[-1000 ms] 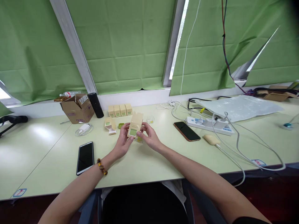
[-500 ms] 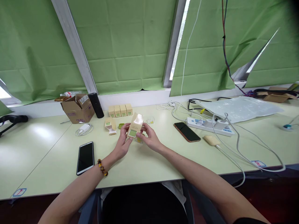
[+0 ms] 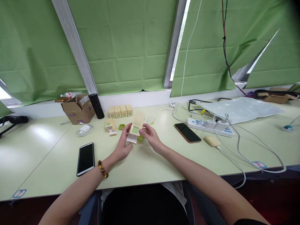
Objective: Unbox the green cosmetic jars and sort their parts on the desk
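Note:
Between my two hands is a small beige cardboard box (image 3: 136, 122) with a green square on its face, its near end flap (image 3: 131, 139) hanging unfolded. My left hand (image 3: 123, 144) is closed on the box's left side. On the right side, the fingers and thumb of my right hand (image 3: 151, 136) grip it. Partly hidden below the box are a green piece and a clear plastic container (image 3: 140, 141) with something yellow. A small green case (image 3: 122, 127) lies left of it, beside an opened beige box (image 3: 111, 126). Behind my right hand sits another clear container (image 3: 151, 121).
Several closed beige boxes (image 3: 120, 111) stand in a row at the back. A white phone (image 3: 85, 158) lies left, an orange-edged phone (image 3: 187, 132) right. Beyond are a power strip (image 3: 211, 126) with cables, a cream mouse-shaped object (image 3: 212, 141), a brown carton (image 3: 78, 109) and a black cylinder (image 3: 96, 106).
The box has tipped in my hands and its near end flap has come open, showing a pale inside. More of the green piece under it now shows.

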The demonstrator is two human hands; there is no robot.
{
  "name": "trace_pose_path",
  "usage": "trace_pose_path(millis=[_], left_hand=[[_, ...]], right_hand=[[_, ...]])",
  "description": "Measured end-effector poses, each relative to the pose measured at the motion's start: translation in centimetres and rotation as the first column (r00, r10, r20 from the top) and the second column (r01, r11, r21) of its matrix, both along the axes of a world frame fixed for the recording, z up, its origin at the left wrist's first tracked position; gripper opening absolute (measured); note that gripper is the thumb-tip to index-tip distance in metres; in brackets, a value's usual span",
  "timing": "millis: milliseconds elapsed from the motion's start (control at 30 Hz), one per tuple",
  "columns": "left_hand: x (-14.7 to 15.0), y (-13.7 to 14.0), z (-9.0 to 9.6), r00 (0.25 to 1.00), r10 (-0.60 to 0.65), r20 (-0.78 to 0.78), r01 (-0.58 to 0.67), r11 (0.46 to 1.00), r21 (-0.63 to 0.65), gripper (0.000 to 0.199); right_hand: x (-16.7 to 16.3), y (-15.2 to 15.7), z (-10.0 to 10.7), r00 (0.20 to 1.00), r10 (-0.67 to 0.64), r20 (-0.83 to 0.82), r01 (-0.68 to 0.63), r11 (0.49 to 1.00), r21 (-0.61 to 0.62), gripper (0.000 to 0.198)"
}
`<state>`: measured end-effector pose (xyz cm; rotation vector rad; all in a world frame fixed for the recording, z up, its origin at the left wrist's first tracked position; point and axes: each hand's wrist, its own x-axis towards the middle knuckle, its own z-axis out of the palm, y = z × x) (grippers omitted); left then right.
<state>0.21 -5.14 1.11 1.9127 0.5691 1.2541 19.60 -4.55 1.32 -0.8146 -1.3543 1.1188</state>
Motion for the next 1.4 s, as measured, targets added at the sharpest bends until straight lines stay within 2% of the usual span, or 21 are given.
trace_pose_path(millis=[133, 300, 467, 533, 600, 700, 867, 1000, 1200, 1267, 1400], left_hand=[[-0.1, -0.1, 0.2, 0.990, 0.134, -0.051, -0.133, 0.991, 0.013, 0.062], [0.3, 0.3, 0.1, 0.952, 0.301, -0.056, -0.297, 0.952, 0.079, 0.051], [0.1, 0.2, 0.2, 0.954, 0.289, -0.083, -0.260, 0.933, 0.249, 0.043], [0.0, 0.3, 0.0, 0.959, 0.275, -0.064, -0.250, 0.932, 0.264, 0.042], [-0.1, 0.5, -0.4, 0.960, 0.278, -0.022, -0.267, 0.939, 0.218, 0.041], [0.2, 0.7, -0.8, 0.957, 0.287, 0.029, -0.288, 0.954, 0.080, 0.038], [0.6, 0.7, -0.6, 0.971, 0.224, 0.087, -0.214, 0.971, -0.111, 0.043], [0.8, 0.7, -0.5, 0.981, 0.143, 0.133, -0.124, 0.982, -0.145, 0.059], [1.0, 0.6, -0.5, 0.987, 0.099, 0.126, -0.078, 0.984, -0.161, 0.086], [0.9, 0.6, -0.3, 0.987, 0.066, 0.144, -0.041, 0.985, -0.167, 0.079], [0.7, 0.6, 0.2, 0.987, 0.074, 0.145, -0.038, 0.971, -0.238, 0.050]], right_hand=[[0.2, 0.1, 0.2, 0.999, 0.031, -0.028, -0.034, 0.996, -0.083, 0.062], [0.2, 0.2, 0.0, 1.000, 0.010, 0.007, -0.010, 0.998, -0.066, 0.065], [0.1, 0.6, -0.2, 1.000, -0.012, 0.009, 0.012, 0.999, -0.034, 0.067], [0.1, 0.6, -0.1, 1.000, -0.023, 0.008, 0.024, 0.999, -0.034, 0.067], [0.1, 0.6, -0.1, 0.999, -0.028, 0.021, 0.029, 0.999, -0.038, 0.069], [0.0, 0.6, -0.1, 0.998, -0.023, 0.054, 0.026, 0.999, -0.041, 0.073], [0.1, 0.7, -0.1, 0.998, -0.014, 0.067, 0.017, 0.999, -0.034, 0.073], [0.3, 0.6, 0.3, 0.999, -0.009, 0.053, 0.010, 1.000, -0.018, 0.070], [0.3, 0.5, 0.6, 1.000, 0.003, 0.024, -0.002, 0.999, -0.047, 0.069], [0.4, 0.5, 0.5, 1.000, -0.003, 0.011, 0.004, 0.999, -0.051, 0.067], [0.7, 0.7, 0.4, 1.000, -0.023, -0.004, 0.023, 0.999, -0.025, 0.060]])
